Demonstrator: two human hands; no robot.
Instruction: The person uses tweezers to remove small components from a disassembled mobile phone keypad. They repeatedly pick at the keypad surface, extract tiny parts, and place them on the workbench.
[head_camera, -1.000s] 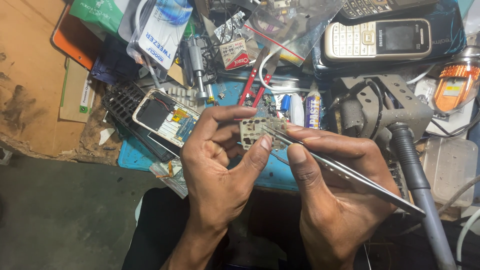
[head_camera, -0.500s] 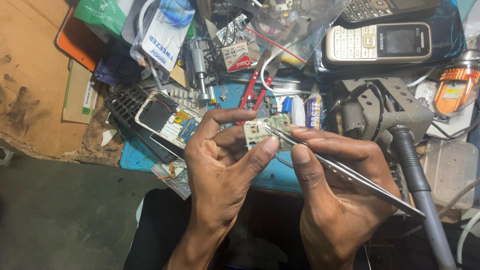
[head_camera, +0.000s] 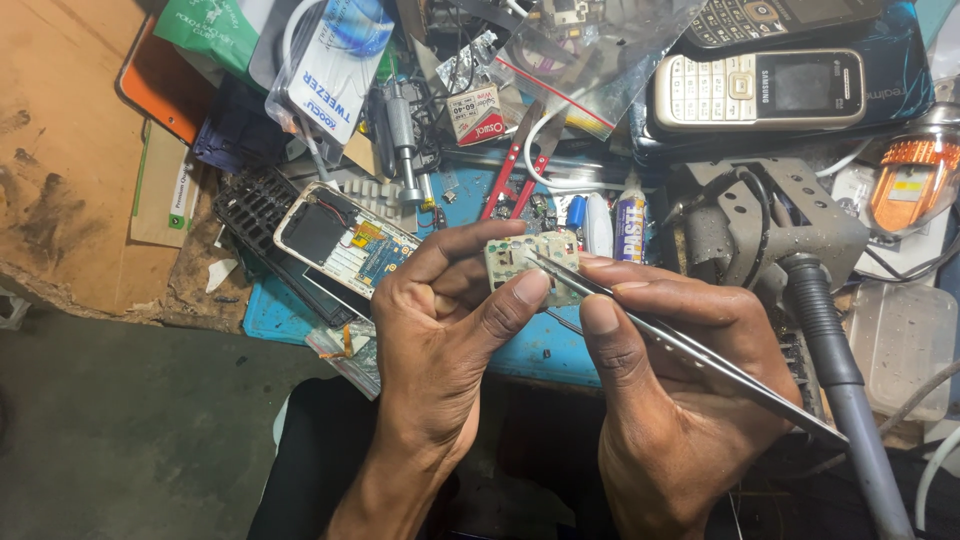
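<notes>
Two bare hands, left hand (head_camera: 440, 330) and right hand (head_camera: 670, 400), short nails, no rings, no sleeves, dark trousers below.

Mid-frame I see the small keypad board (head_camera: 530, 262) pinched in my left hand (head_camera: 440, 340), with my right hand (head_camera: 670, 400) just right of it, laying the tweezers (head_camera: 690, 350) on the board's right edge. An opened phone (head_camera: 345, 240) lies left of the board. Two whole phones (head_camera: 760, 88) rest at upper right, above a metal stand (head_camera: 770, 220). A packet (head_camera: 335, 60) sits at upper left.
</notes>
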